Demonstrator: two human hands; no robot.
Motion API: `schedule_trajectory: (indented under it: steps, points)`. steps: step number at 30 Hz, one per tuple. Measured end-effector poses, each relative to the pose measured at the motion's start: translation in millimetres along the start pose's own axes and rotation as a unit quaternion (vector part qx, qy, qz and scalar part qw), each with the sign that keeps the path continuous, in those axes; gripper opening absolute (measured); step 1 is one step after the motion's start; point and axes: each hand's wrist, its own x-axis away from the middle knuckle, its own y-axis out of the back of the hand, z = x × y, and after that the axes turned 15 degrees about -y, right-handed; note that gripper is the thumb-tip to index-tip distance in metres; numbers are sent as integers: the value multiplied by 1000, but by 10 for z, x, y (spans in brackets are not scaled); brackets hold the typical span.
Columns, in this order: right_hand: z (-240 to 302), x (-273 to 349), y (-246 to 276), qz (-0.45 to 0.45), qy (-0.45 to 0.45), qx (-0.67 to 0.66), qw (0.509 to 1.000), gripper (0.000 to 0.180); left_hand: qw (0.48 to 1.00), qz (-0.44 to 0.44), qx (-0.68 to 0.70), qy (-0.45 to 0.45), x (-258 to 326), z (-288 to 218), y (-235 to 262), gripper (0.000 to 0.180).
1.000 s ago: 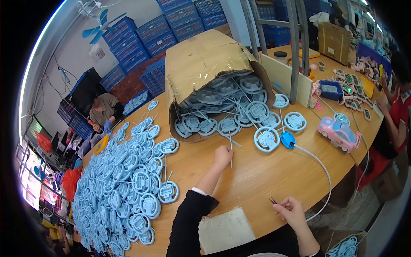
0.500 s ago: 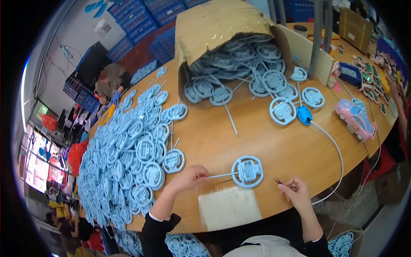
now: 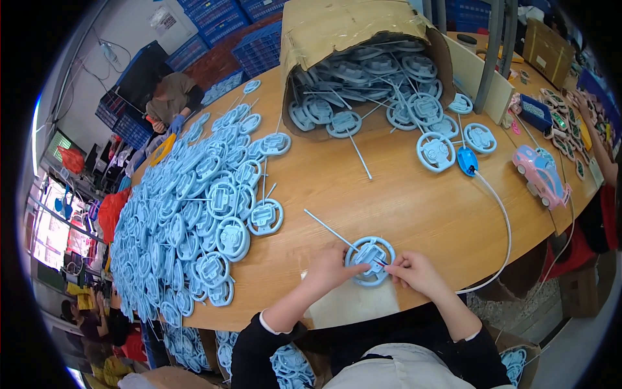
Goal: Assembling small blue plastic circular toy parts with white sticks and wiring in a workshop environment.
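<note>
Light-blue toy steering wheel lies flat on the wooden table at its near edge, right in front of us, with a thin pale rod running from its hub up and to the left across the wood. We hold it between both hands. Our left hand grips the wheel's left rim, fingers closed around it. Our right hand has its fingertips pinched together at the wheel's centre, on the hub or something small there; we cannot tell which. Just below the wheel a pale flat sheet sits at the table edge, partly under our left wrist.

To our left a big spread of the same blue wheels covers the table, many overlapping, some with their rods sticking out. At the far side a tipped cardboard box spills more wheels onto the wood. Near it, well apart from our hands, one wheel lies beside a blue handheld tool, whose white cable curves down the table toward our right side. A pink toy car stands near the right edge. Beyond the pile, another person in a brown top bends over blue crates.
</note>
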Motion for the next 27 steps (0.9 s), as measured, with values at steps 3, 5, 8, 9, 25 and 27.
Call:
schedule_trajectory:
  steps: [3,5,8,9,25,27]
  points:
    - [-36,-95,-109,33,-4,-27,999,16,993,-73,10,-87,-75,97,-195,54]
    - [-16,-63,-91,56,-28,-95,993,15,987,-103,13,-119,-142,123,-231,54]
    - [-42,-34,-90,43,-18,-114,992,17,883,-60,441,-148,-192,75,-228,57]
    - [-52,-31,-86,38,-15,-118,992,17,864,-84,479,-134,-155,29,-229,59]
    - [414,340,-35,-31,86,-178,980,21,891,-119,403,-170,-470,-516,411,20]
    - [434,365,-7,-43,84,-195,976,22,892,-123,403,-167,-520,-572,403,19]
